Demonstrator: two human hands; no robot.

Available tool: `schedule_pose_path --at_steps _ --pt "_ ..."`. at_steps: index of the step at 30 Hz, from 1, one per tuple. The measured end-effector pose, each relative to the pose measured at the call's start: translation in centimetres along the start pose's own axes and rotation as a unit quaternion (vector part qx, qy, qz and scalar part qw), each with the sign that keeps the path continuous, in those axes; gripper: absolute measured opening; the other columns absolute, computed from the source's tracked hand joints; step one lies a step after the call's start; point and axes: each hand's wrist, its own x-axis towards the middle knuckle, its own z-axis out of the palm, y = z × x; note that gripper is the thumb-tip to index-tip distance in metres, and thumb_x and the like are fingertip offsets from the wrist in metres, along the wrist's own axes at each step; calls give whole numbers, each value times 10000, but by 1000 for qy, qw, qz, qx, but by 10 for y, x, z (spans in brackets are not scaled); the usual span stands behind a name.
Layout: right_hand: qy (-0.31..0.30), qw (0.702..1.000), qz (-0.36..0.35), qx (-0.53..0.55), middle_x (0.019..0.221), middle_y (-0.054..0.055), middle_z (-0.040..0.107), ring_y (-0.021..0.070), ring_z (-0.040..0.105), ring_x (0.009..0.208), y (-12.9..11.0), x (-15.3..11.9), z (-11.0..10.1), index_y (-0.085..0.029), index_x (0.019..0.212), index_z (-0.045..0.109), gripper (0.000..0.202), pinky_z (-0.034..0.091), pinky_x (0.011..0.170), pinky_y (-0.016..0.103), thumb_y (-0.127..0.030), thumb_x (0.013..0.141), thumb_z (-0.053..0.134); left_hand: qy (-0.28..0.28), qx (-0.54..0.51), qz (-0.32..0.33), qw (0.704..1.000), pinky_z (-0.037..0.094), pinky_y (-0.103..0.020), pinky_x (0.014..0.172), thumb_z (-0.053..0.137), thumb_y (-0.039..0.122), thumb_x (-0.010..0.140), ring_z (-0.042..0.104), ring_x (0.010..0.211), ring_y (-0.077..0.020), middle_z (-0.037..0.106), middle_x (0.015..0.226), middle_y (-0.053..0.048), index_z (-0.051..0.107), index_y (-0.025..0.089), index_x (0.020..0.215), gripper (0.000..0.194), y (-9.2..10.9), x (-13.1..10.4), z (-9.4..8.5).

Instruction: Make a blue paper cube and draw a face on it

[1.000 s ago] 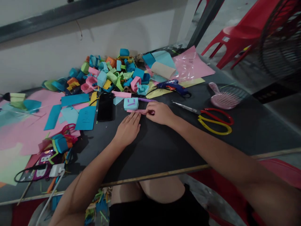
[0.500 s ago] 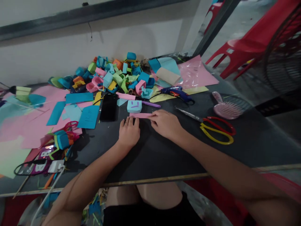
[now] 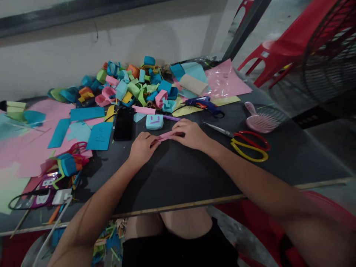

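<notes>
Currently, in the head view, I see both hands at the middle of the dark worktop [image 3: 172, 185], closed on one pink paper strip [image 3: 165, 136]. The left hand [image 3: 142, 148] pinches the strip's left end between thumb and fingers; the right hand [image 3: 191, 135] grips its right end, fingers curled. The strip lies just on the wearer's side of a light-blue paper box [image 3: 154, 122] bearing purple face marks. A purple stick [image 3: 171, 118] extends from beside the box toward the right hand.

Left of the box I log a black smartphone [image 3: 124, 124], then blue paper pieces [image 3: 99, 136], one with handwriting. Behind the box: a heap of folded paper shapes [image 3: 136, 87] in mixed colours, and a blue glue gun [image 3: 204, 105] on yellow paper. To the right, well apart from the strip: scissors [image 3: 235, 137] with one red and one yellow handle, near a pink hairbrush [image 3: 260, 120].
</notes>
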Motion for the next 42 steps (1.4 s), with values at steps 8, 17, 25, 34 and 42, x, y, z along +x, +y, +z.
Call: schedule_pose_path --at_steps 8,17,25,34,42 --pt "-63 991 116 -8 828 65 689 192 618 773 -8 2 -2 -167 789 710 99 473 739 329 -229 840 653 17 -24 19 999 501 -339 792 596 328 912 614 884 -195 715 903 -61 766 239 998 210 -6 1 1" --pt "-105 972 191 -82 873 69 683 238 609 931 -17 -1 -8 -192 836 702 166 471 783 361 -326 890 619 -16 -127 -71 989 527 -321 806 656 252 863 686 853 -181 763 903 -17 782 257 881 128 -7 8 -2" --pt "-114 962 215 -122 1015 89 651 249 587 981 -22 -3 -7 -184 894 633 113 444 731 342 -285 908 586 -9 -95 -89 991 492 -333 760 652 256 857 652 792 -190 753 835 -12 761 229 904 122 1 5 1" --pt "-32 941 197 -272 1053 157 644 318 571 987 -35 -9 -15 -142 1040 632 227 413 780 424 -310 937 521 20 -96 -139 985 461 -363 873 694 244 821 588 942 -210 692 946 -40 685 196 849 56 3 6 2" --pt "-115 986 -16 -121 1473 186 462 294 421 1366 -76 -18 17 -42 1425 420 683 357 1110 424 -535 952 411 17 -78 -117 990 459 -369 876 626 133 800 593 928 -215 687 957 -58 679 169 888 109 1 5 6"
